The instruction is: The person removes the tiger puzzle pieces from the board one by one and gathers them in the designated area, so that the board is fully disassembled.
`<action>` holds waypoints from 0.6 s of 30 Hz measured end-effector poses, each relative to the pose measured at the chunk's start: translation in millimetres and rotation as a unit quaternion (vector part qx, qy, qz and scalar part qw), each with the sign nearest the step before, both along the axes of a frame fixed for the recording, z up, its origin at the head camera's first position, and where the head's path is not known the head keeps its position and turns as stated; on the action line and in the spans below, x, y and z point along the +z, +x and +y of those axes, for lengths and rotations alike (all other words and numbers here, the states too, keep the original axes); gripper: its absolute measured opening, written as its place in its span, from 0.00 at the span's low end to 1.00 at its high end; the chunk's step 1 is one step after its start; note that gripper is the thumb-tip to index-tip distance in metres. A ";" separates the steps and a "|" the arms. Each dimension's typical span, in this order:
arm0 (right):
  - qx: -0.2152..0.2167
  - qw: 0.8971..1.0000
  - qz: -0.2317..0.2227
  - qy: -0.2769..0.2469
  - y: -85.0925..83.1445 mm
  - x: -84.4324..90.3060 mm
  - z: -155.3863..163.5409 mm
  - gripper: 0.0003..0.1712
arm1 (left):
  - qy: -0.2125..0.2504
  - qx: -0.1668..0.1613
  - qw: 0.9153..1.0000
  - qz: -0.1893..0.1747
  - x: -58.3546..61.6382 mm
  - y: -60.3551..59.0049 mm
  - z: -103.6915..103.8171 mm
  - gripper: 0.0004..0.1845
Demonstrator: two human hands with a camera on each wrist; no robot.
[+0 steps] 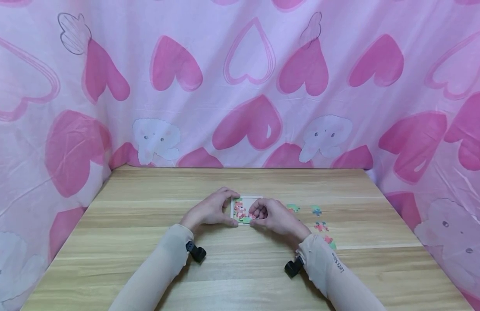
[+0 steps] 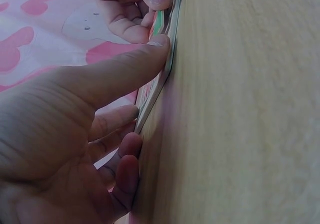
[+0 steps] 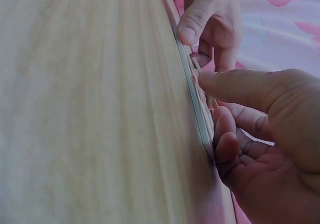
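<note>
Puzzle board (image 1: 245,199): lying mid-table (image 1: 146,259), partly filled.
Left hand (image 1: 210,210): gripping the board's left edge, steadying it.
Right hand (image 1: 274,216): fingers curled, pressing a piece in.
Loose pieces (image 1: 320,226): four waiting at right.

head view high, looking forward-down over table (image 1: 146,268); wrist views skim tabletop close, both sharing puzzle tray (image 2: 160,84)

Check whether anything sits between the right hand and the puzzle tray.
Nothing visible does. The right hand already rests its fingertips on the puzzle tray, while the left hand holds the tray's left edge. The loose puzzle pieces lie off to the right.
</note>
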State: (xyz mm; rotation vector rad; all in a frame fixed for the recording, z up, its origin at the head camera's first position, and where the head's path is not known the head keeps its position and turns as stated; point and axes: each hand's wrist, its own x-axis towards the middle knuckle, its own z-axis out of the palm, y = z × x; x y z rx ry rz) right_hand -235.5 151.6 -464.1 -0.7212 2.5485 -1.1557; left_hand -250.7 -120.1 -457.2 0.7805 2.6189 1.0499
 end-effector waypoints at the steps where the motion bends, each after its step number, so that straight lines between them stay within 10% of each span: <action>1: 0.000 1.000 -0.004 -0.003 0.0 0.1 -0.1 0.11 | 0.000 0.001 1.000 -0.001 -0.2 0.1 -0.2 0.50; 18: -0.065 0.996 0.023 -0.065 -1.2 50.9 43.6 0.16 | -0.003 0.013 1.000 -0.009 -1.4 -0.9 1.2 0.50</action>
